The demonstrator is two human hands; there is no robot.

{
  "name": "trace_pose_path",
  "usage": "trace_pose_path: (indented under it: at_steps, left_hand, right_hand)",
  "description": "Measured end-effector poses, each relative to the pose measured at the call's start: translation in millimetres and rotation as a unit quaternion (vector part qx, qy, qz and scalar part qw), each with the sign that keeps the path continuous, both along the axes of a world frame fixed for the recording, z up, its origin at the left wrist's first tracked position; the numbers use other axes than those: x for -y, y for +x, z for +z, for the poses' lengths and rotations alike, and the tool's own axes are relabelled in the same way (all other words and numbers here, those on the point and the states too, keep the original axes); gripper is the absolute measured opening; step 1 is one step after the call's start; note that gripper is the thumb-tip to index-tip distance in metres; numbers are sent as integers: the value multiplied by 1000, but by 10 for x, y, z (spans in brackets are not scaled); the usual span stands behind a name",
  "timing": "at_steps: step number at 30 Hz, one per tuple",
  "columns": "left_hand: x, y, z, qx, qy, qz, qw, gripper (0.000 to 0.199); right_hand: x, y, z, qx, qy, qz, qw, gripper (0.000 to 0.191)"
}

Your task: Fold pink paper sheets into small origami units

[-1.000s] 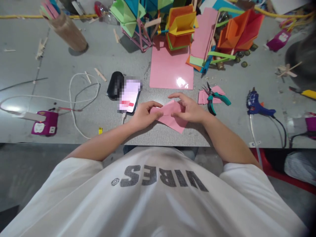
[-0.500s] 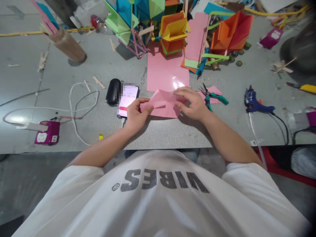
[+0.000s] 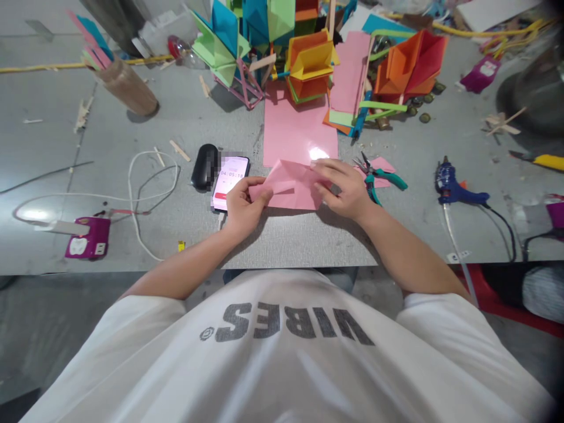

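Note:
A folded pink paper is held between both hands near the table's front edge. My left hand grips its left end, thumb on top and fingers beneath. At its right end, my right hand pinches the paper between thumb and fingers. Behind it lies a larger pink sheet flat on the table. A lit phone and a black case are beside my left hand. Pliers with teal handles rest on pink scraps just right of my right hand.
Folded paper shapes in green and blue, yellow and orange stand at the back. A blue glue gun lies right, a brown cup back left, and a purple adapter with a white cable left.
The view has shifted slightly, so the table items sit a little lower. Both hands keep hold of the pink paper, whose folds look nearly the same.

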State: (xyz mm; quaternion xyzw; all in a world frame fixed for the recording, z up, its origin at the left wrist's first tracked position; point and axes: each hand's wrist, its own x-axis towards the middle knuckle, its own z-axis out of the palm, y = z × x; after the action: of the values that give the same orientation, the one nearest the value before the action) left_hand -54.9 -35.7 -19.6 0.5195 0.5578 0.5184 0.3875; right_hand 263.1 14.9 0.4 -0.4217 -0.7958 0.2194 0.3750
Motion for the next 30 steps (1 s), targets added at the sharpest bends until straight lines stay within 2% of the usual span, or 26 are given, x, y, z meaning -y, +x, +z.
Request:
trace_pose_path:
  at_steps: [3, 5, 8, 10, 13, 17, 22, 25, 27, 30]
  left_hand:
    - [-11, -5, -8, 9, 2, 4, 1000, 38]
    - [-25, -12, -5, 2, 6, 8, 1000, 37]
    - [-29, -17, 18, -55, 12, 2, 998, 26]
    - [-10, -16, 36, -112, 8, -29, 993, 20]
    - [32, -11, 46, -195, 10, -80, 978, 19]
    - [38, -13, 3, -288, 52, -97, 951, 38]
    - [-3, -19, -68, -339, 107, -109, 928, 52]
    - [-6, -2, -69, -377, 141, -111, 909, 41]
    - [3, 16, -55, -412, 154, -161, 884, 25]
    - [34, 44, -21, -440, 166, -257, 844, 28]
  right_hand:
    - [-15, 17, 44, -33, -2, -17, 999, 43]
    - [-43, 39, 45, -44, -29, -27, 998, 42]
    - [-97, 66, -22, -41, -103, -3, 994, 41]
    - [-119, 68, -93, -33, -123, 7, 992, 38]
    - [-116, 55, -170, -9, -79, -13, 997, 39]
    - [-82, 55, -175, 29, -44, -51, 997, 42]
    - [-91, 123, -212, 57, -79, -47, 994, 43]
    - [-102, 146, -227, 82, -127, -39, 988, 43]
    - [-99, 137, -206, 82, -150, -46, 984, 38]
    - [-82, 103, -160, 56, -172, -57, 982, 31]
